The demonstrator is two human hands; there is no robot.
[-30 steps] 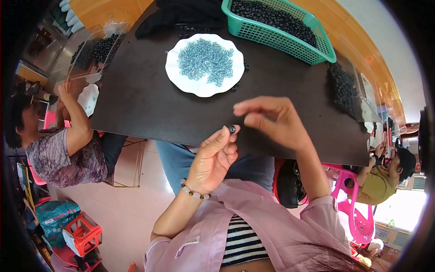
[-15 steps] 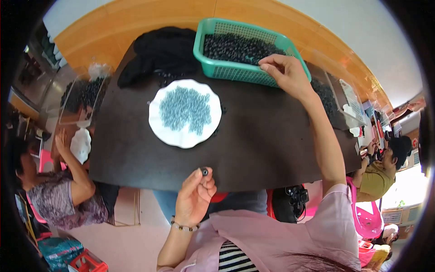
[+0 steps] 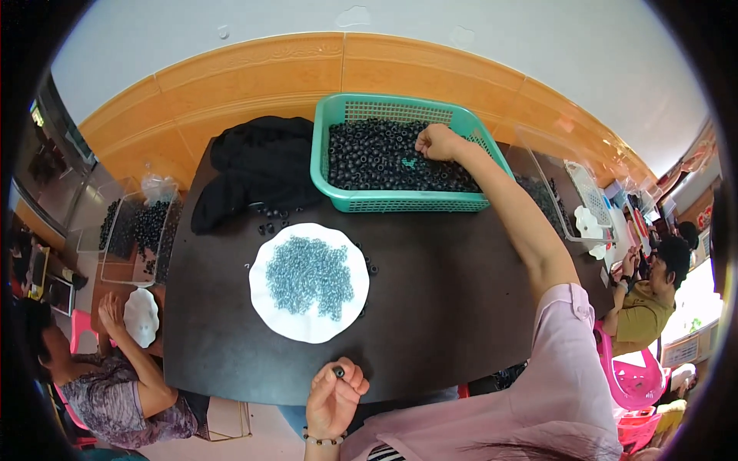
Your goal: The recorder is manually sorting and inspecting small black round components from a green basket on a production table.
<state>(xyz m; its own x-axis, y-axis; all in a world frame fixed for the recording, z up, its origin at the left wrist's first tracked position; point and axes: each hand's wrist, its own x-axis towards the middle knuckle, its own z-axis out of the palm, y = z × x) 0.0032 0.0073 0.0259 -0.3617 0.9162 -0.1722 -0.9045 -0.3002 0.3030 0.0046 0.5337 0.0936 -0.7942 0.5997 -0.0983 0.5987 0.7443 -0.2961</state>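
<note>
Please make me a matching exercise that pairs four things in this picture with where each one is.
Things:
1. right hand
2. left hand
3. white plate
4. black cloth

Places:
A. mid-table, heaped with small grey-blue pieces
B. at the table's near edge, pinching a small dark piece
C. on the table's far left, beside the green basket
D. inside the basket, on the black pieces

Pairs: 1-D, 2-B, 3-A, 4-C
</note>
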